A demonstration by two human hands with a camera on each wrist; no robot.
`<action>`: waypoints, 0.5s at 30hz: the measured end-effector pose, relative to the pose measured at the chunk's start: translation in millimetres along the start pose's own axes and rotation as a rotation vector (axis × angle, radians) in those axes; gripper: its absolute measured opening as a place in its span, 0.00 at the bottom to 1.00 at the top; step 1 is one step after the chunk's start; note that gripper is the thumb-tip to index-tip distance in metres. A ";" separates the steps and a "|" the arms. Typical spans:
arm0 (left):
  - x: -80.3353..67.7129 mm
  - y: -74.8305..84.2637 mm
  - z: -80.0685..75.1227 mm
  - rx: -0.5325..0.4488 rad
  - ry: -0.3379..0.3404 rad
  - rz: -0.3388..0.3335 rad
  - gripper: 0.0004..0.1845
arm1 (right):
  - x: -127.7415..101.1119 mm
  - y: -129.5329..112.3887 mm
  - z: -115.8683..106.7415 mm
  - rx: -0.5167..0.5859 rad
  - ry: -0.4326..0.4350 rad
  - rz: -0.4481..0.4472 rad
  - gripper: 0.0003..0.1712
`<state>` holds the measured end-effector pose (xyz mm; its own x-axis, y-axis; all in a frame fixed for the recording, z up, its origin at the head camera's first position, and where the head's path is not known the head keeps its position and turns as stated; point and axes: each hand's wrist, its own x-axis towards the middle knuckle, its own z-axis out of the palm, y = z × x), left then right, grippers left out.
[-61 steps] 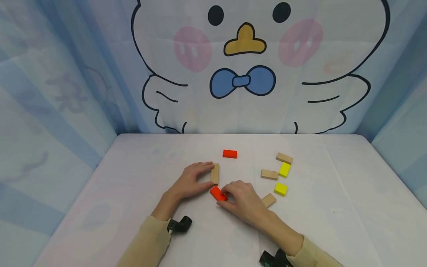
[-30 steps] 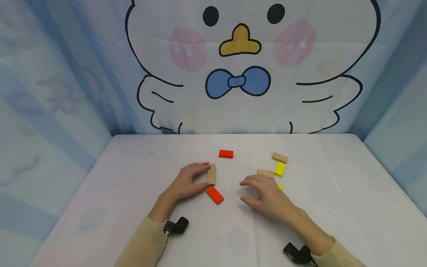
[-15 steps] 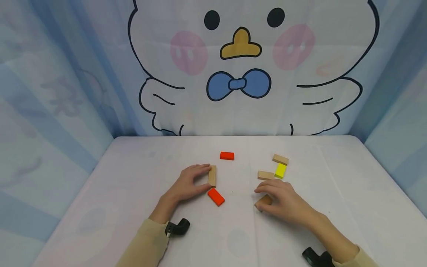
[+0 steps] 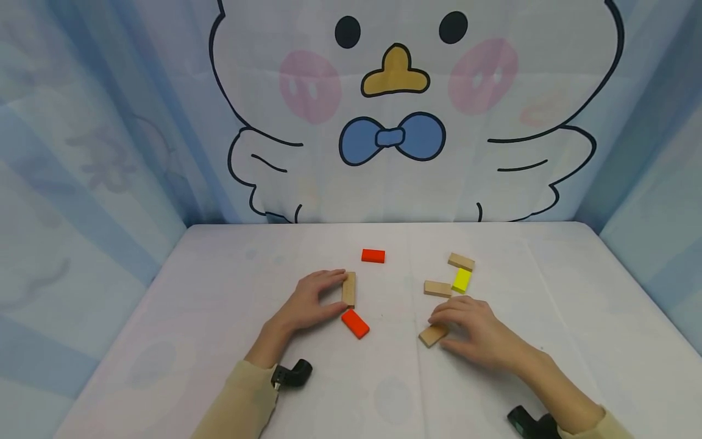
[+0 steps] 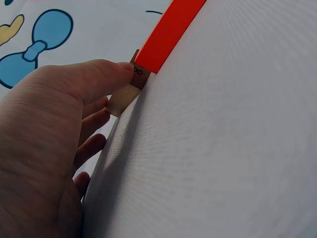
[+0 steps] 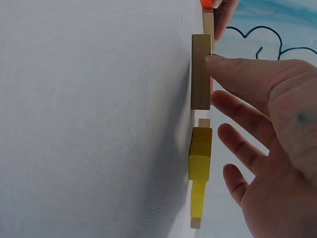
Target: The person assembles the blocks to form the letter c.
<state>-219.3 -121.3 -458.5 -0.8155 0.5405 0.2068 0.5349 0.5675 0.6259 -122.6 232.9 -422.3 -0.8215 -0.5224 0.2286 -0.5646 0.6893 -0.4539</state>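
Left hand [image 4: 304, 305] at the lengthwise tan block [image 4: 348, 290]; right hand [image 4: 479, 332] at the slanted tan block [image 4: 433, 335]
The left hand holds its block end to end between thumb and fingertips; a red block [image 4: 355, 324] lies just beside that thumb; the right hand's thumb touches the slanted tan block, but whether it grips I cannot tell; both blocks are on the white table [image 4: 384, 366].

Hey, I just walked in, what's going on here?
A person is handling small blocks on a table. The left hand spans a tan block between thumb and fingertips, with a red block near the thumb. The right hand is at another tan block; whether it grips it is unclear. Farther back lie another red block, two tan blocks and a yellow block.
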 end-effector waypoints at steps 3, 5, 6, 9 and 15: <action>0.1 -0.6 0.0 0.004 -0.001 0.002 0.31 | -0.4 1.3 0.5 -0.006 0.011 -0.017 0.21; 0.4 -0.7 -0.1 0.009 0.000 0.005 0.31 | -0.4 1.7 0.8 -0.007 0.011 -0.019 0.21; 0.5 -0.6 -0.2 0.011 0.001 0.007 0.31 | -0.3 1.8 1.0 -0.009 0.010 -0.019 0.20; 0.6 0.2 -0.8 0.008 0.001 0.005 0.31 | 0.3 0.9 0.8 -0.009 -0.009 -0.012 0.19; -0.1 0.9 -1.0 0.001 -0.007 -0.015 0.31 | 4.1 -4.2 1.7 0.007 -0.033 -0.022 0.16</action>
<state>-219.0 -121.5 -457.2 -0.8220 0.5361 0.1923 0.5229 0.5765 0.6279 -123.4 227.0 -420.9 -0.8056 -0.5540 0.2098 -0.5820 0.6740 -0.4550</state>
